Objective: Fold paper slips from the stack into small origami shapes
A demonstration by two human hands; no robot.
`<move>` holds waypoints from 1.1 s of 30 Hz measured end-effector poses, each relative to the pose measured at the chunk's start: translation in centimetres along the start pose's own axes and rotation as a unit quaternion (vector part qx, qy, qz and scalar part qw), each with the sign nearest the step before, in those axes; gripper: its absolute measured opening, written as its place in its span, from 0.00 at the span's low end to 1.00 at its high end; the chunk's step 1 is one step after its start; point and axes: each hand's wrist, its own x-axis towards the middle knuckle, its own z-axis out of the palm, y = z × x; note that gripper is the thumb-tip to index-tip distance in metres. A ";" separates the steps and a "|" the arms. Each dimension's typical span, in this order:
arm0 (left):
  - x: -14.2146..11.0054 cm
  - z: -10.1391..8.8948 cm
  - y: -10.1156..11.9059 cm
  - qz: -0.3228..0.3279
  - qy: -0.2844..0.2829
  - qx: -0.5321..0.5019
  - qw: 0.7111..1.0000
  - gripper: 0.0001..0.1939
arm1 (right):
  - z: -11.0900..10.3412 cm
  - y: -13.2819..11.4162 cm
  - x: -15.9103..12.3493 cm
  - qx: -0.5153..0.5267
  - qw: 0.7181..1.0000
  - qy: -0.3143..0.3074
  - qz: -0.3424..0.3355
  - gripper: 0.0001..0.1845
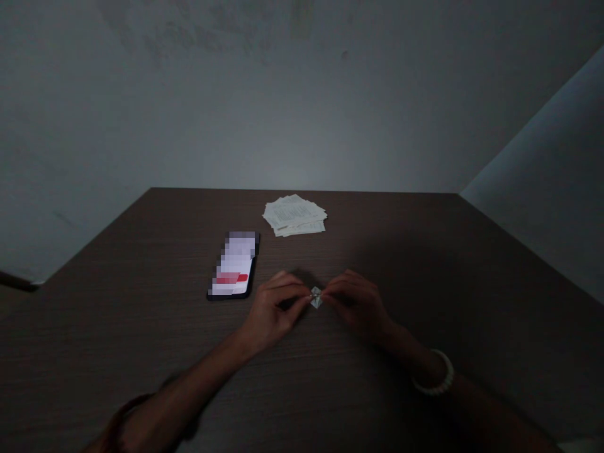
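Whitish and small, a folded paper piece [316, 302] sits pinched between the fingers and thumb of our left hand [278, 305] on one side and our right hand [358, 305] on the other, at the dark brown table [117, 264]; whether it touches the top we cannot tell. Our grip covers its edges; folds hard to make out in dim light. Beyond, a fanned paper stack [295, 215], print too small to read. Near our left hand, a lit phone [241, 264], screen mostly pixelated. Our forearms [212, 368] run out of frame.
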 end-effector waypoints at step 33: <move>0.1 0.1 0.6 -0.151 -0.047 -0.007 0.987 0.10 | -0.3 -0.5 -0.3 -0.059 0.998 -0.025 -0.004 0.07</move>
